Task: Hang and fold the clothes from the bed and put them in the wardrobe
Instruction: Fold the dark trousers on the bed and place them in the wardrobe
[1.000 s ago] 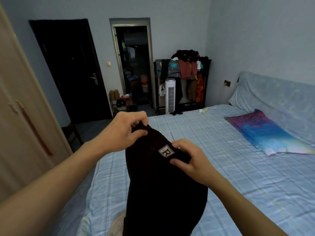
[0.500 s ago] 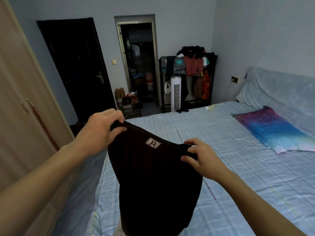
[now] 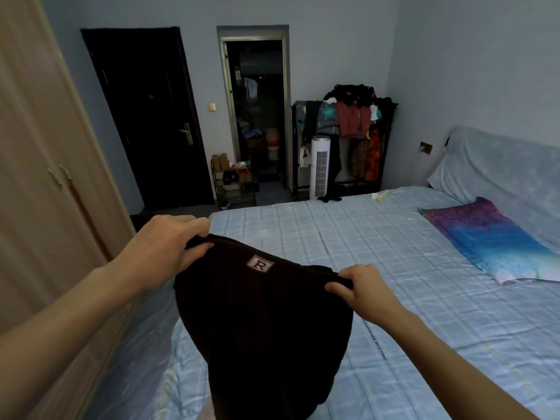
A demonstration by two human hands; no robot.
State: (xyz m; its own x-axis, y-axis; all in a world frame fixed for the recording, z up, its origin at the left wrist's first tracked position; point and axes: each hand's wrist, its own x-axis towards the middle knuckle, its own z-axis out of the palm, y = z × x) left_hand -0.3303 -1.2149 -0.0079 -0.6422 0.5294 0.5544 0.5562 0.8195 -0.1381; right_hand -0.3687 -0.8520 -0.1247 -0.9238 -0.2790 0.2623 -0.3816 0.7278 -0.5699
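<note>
A dark brown knitted garment point(image 3: 263, 328) with a small square "R" label hangs in front of me over the bed point(image 3: 394, 298). My left hand point(image 3: 169, 247) grips its top edge at the left corner. My right hand point(image 3: 360, 289) pinches the same edge at the right corner. The cloth is stretched between both hands and droops down out of the frame's bottom. The beige wardrobe point(image 3: 39, 177) stands at the left with its doors closed.
A blue and purple pillow point(image 3: 491, 241) lies at the bed's head on the right. Beyond the bed stand a white tower fan point(image 3: 321, 168), a rack heaped with clothes point(image 3: 351, 122), a small shelf point(image 3: 233, 183), a dark door point(image 3: 151, 116) and an open doorway point(image 3: 257, 113).
My hands have moved apart along the garment's top edge, spreading it wide. The view has shifted a little, the garment hangs lower and flatter than before.
</note>
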